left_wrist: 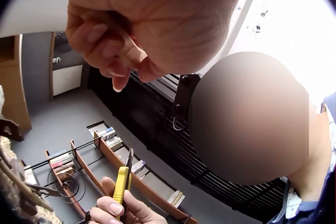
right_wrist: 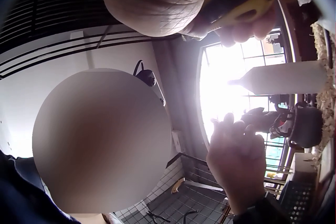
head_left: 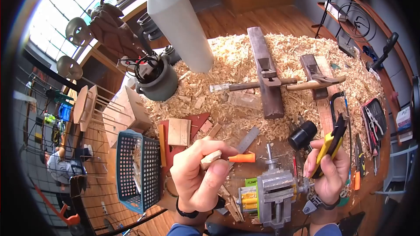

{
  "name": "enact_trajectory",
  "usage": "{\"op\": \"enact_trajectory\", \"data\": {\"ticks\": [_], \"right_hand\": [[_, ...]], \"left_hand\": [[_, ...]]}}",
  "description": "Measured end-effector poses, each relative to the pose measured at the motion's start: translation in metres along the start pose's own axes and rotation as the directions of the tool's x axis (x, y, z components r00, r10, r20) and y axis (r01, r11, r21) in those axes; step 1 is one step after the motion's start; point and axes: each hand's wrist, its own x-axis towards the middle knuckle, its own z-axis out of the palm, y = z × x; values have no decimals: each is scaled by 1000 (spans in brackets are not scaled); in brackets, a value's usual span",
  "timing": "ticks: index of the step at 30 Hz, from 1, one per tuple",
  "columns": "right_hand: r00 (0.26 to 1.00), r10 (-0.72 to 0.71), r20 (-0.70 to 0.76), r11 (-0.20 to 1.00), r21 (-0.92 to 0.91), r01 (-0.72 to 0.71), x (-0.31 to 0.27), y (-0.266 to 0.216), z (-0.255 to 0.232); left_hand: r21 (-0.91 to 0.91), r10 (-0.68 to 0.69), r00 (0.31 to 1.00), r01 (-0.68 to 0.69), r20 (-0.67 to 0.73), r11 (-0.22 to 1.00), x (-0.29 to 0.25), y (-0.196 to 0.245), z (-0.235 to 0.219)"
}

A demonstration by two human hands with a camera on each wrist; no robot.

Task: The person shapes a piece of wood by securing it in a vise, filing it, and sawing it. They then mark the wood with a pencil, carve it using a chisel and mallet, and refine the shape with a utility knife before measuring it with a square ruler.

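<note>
In the head view the left hand (head_left: 199,177) pinches a small pale piece of wood (head_left: 211,159) between thumb and curled fingers. The right hand (head_left: 329,172) grips a yellow and black utility knife (head_left: 329,147), its tip pointing up, well apart from the wood. In the left wrist view, part of the wood (left_wrist: 131,51) shows between the left fingers, and the knife (left_wrist: 121,184) stands upright in the right hand (left_wrist: 126,208). The right wrist view has the knife handle (right_wrist: 239,6) under the right palm, with the left hand (right_wrist: 237,163) further off.
A metal vise (head_left: 276,194) stands at the near edge, with an orange-handled tool (head_left: 242,158) behind it. A blue basket (head_left: 138,170) is at left. Wood shavings (head_left: 232,61), a long plane (head_left: 267,74), a black mallet (head_left: 302,134) and a white bottle (head_left: 179,26) lie or stand beyond.
</note>
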Motion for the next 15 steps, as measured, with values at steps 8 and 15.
{"op": "enact_trajectory", "data": {"ticks": [8,15], "right_hand": [[992,-102,73,994,37,100,-27,-13,18],[926,-327,190,930,-109,351,-83,-45,19]], "left_hand": [[39,150,989,-150,5,988,-25,30,-6],[-113,244,951,-226,189,968,-77,77,-4]]}}
